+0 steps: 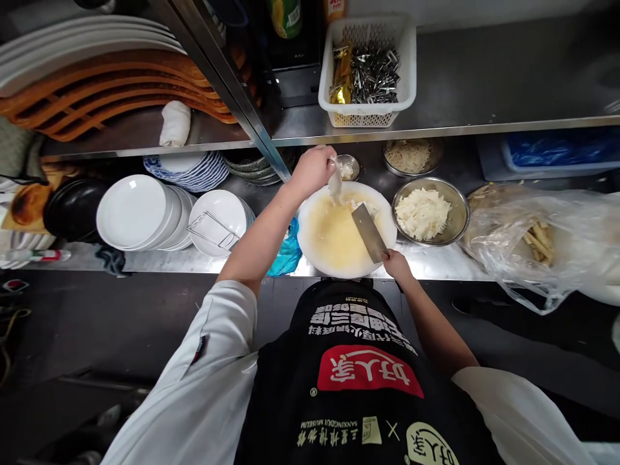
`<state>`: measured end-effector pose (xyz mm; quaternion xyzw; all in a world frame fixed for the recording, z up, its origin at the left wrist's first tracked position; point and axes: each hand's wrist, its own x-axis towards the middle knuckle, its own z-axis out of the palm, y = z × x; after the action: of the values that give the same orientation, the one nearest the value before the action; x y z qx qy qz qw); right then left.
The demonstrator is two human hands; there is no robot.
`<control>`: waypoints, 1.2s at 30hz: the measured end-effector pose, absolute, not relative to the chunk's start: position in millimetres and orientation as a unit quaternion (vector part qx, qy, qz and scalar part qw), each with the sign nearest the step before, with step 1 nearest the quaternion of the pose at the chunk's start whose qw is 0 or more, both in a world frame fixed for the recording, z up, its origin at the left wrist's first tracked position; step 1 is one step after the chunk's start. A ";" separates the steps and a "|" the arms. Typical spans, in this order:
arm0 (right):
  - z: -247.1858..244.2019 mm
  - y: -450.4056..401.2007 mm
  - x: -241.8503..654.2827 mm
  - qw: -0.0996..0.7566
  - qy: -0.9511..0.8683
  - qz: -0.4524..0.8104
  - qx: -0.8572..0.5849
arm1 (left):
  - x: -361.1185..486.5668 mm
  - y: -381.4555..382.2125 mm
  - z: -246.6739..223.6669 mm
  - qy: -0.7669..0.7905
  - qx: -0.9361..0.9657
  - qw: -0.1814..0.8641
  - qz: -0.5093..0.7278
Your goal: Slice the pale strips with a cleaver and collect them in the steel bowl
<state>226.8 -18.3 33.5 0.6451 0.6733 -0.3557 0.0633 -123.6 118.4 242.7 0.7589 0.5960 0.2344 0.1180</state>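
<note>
A round white cutting board [310, 242] with a yellowish worn middle lies on the steel counter. Above its far edge, my left hand [317, 169] is closed on a limp white piece [335, 184] that hangs down to the board; I cannot tell what it is. My right hand [397, 266] grips the handle of a cleaver [368, 231], whose broad blade rests over the right half of the board. A few pale scraps [371, 208] lie beyond the blade. Just right of the board stands a steel bowl [459, 223] heaped with pale thin slices [423, 213].
Behind the board are a small steel bowl [356, 166] and a bowl of shreds [409, 157]. Stacked white plates [133, 210] stand left, a clear plastic bag [571, 226] right. A shelf edge [460, 129] and slanted metal post [227, 84] cross above; a white basket [368, 116] sits on the shelf.
</note>
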 end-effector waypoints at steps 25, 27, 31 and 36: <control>91.2 28.3 154.8 0.087 0.774 -0.242 0.578 | -75.2 -143.4 -27.3 0.566 0.794 0.204 0.092; 91.8 35.5 143.8 0.090 0.769 -0.245 0.583 | -74.6 -147.3 -30.1 0.568 0.789 0.207 0.107; 91.8 44.1 141.0 0.151 0.752 -0.265 0.584 | -74.2 -150.4 -33.5 0.569 0.786 0.206 0.127; 91.5 38.1 149.3 0.113 0.769 -0.241 0.581 | -75.8 -151.3 -32.0 0.566 0.788 0.210 0.122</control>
<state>149.3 38.1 91.5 0.5815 0.7689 -0.2410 0.1125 -75.8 -151.3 -32.0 0.7882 0.5655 0.1220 0.2099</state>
